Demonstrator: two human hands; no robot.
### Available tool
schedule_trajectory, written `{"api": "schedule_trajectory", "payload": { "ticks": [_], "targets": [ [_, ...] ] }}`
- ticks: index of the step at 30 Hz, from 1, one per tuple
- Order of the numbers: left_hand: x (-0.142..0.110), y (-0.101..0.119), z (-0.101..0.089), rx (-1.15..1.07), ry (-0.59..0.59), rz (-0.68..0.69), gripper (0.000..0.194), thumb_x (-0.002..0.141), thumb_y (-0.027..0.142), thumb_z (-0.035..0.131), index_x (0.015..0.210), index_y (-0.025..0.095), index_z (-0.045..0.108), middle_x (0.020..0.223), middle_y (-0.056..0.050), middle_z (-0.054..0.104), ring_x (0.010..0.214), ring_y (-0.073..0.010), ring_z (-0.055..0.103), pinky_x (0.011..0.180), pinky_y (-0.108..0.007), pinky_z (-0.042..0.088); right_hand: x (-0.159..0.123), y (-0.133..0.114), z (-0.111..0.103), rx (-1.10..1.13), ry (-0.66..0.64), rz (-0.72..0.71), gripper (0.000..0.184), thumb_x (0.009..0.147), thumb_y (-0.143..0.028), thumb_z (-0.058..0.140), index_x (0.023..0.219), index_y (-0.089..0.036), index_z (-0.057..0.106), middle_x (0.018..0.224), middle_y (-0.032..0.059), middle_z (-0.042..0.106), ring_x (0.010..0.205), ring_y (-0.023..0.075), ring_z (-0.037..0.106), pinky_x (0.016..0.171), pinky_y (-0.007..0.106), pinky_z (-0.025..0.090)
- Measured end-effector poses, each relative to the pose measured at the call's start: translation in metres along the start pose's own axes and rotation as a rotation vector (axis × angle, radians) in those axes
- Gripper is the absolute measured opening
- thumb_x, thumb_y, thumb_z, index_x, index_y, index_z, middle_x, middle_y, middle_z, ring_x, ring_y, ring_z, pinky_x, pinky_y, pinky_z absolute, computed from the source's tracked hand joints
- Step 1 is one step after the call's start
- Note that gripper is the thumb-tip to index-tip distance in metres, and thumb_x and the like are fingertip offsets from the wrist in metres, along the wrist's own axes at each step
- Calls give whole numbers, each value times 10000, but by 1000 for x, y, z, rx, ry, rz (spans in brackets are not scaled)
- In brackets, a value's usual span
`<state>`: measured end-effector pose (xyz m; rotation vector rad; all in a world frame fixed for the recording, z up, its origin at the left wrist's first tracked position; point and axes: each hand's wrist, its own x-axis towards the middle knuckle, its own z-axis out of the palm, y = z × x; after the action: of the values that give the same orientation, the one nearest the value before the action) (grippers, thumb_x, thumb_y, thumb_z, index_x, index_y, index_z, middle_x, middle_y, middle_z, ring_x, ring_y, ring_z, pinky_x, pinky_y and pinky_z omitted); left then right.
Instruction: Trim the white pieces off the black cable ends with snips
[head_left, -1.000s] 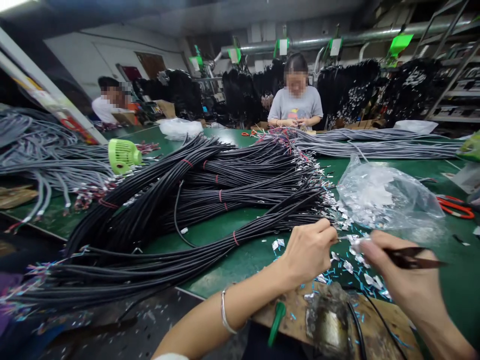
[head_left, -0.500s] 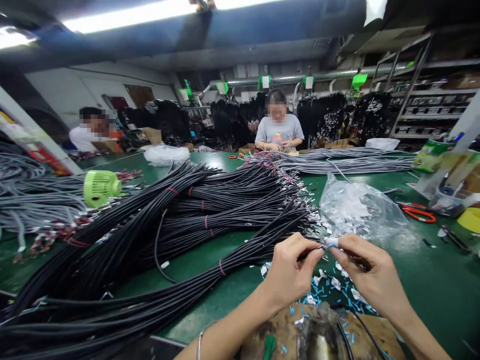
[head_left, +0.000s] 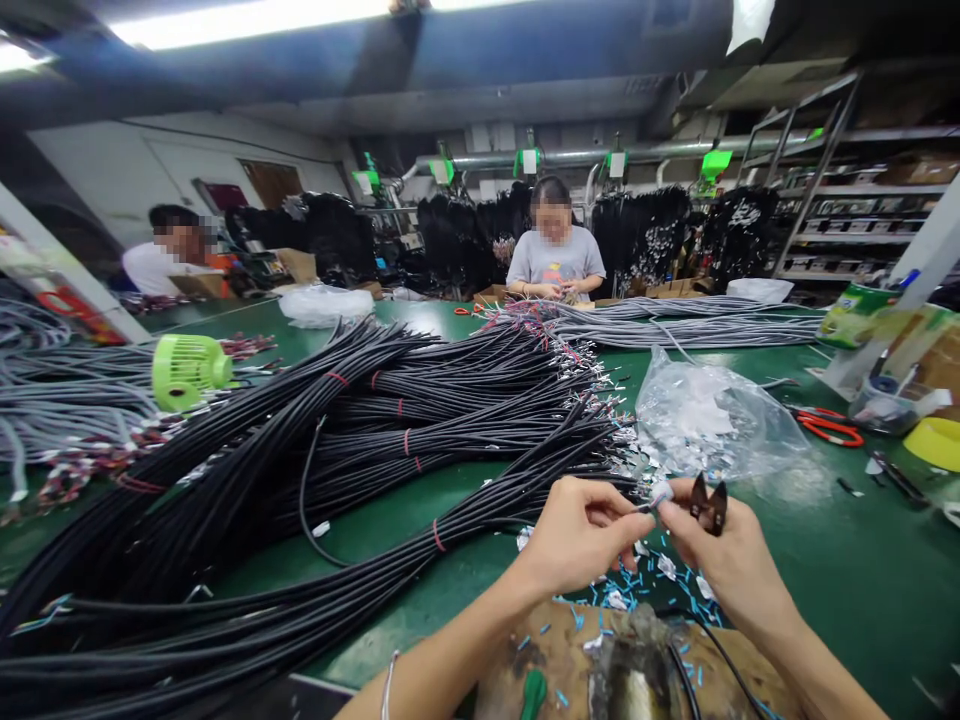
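Note:
My left hand [head_left: 581, 535] pinches the end of a thin black cable just in front of me. My right hand [head_left: 724, 560] meets it fingertip to fingertip on a small white sleeve [head_left: 661, 493] at that wire end. A dark pair of snips [head_left: 709, 503] sits in the right hand too, its blades pointing up. Bundles of black cables [head_left: 390, 430] tied with red bands spread across the green table [head_left: 840, 560] to the left. Small blue and white offcuts [head_left: 660, 575] lie scattered below my hands.
A clear plastic bag of small white parts [head_left: 712, 415] lies right of the cable ends. Orange scissors [head_left: 829, 427], a green fan [head_left: 187, 370] and grey cable bundles [head_left: 690, 325] sit further out. Two other people work at the far side. A worn wooden block [head_left: 570, 660] lies nearest me.
The view lifted. My hands came together on the wire end, and the snips in my right hand swung from pointing right to pointing up.

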<state>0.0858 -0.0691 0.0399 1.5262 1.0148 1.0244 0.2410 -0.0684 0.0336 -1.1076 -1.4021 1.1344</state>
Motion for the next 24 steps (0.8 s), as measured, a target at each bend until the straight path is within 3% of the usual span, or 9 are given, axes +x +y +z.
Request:
{"api": "schedule_trajectory", "payload": {
  "ticks": [2, 5, 7, 9, 11, 16, 18, 21, 24],
  "targets": [
    [1, 3, -7, 16, -25, 105, 289, 726, 375, 655, 615, 116, 588, 496, -12, 541, 425, -105, 479, 412, -216, 367, 1, -3, 2, 181, -106, 167, 289, 687, -423, 649, 723, -166, 521, 486, -82, 390, 360, 19, 171, 350, 169, 132],
    [0, 4, -15, 321, 118, 535, 184, 750, 234, 641, 604, 125, 611, 548, -18, 554, 500, -99, 458, 466, -219, 340, 1, -9, 3, 325, -220, 307, 345, 676, -442, 674, 693, -172, 460, 496, -82, 434, 350, -11, 112, 350, 152, 78],
    [-1, 3, -19, 530, 182, 755, 163, 788, 143, 565, 636, 137, 623, 540, -6, 530, 489, -90, 426, 456, -217, 310, 0, -12, 3, 327, -230, 325, 398, 695, -493, 662, 658, -180, 419, 470, -88, 419, 340, -11, 122, 347, 150, 81],
    [-2, 0, -20, 669, 227, 878, 189, 809, 105, 508, 661, 146, 620, 526, 3, 507, 468, -87, 412, 441, -218, 295, -2, -11, 3, 248, -209, 279, 435, 720, -559, 614, 640, -184, 410, 459, -82, 410, 334, 1, 158, 346, 157, 104],
    [-3, -3, -20, 779, 261, 928, 201, 813, 82, 478, 681, 149, 614, 525, 3, 505, 471, -93, 422, 446, -226, 302, -3, -8, 3, 74, -174, 143, 420, 729, -551, 611, 621, -179, 448, 465, -61, 425, 354, 30, 244, 354, 176, 172],
    [-5, -5, -18, 883, 352, 954, 199, 791, 41, 449, 727, 134, 613, 513, 7, 477, 456, -103, 401, 432, -250, 283, -8, 1, 8, -392, -16, -361, 320, 724, -383, 674, 533, -174, 524, 469, -44, 417, 440, 82, 359, 425, 212, 301],
    [-5, -4, -18, 833, 411, 952, 188, 793, 39, 461, 742, 137, 613, 524, 7, 495, 462, -97, 417, 436, -240, 302, -10, 1, 9, -377, 41, -397, 257, 736, -416, 659, 652, -186, 582, 515, -37, 472, 460, 96, 421, 440, 207, 349],
    [-5, -1, -20, 761, 482, 974, 167, 800, 37, 487, 763, 145, 609, 545, 6, 537, 478, -90, 451, 450, -225, 336, -10, 1, 4, -288, 167, -379, 314, 843, -480, 502, 973, -207, 586, 705, 10, 586, 612, 142, 551, 548, 223, 451],
    [-5, 1, -20, 749, 511, 999, 149, 799, 35, 509, 779, 137, 615, 554, 0, 561, 483, -90, 468, 461, -224, 356, -8, 4, -2, -362, 166, -390, 301, 863, -431, 492, 1034, -212, 608, 927, 66, 645, 843, 189, 603, 753, 280, 487]
  ]
}}
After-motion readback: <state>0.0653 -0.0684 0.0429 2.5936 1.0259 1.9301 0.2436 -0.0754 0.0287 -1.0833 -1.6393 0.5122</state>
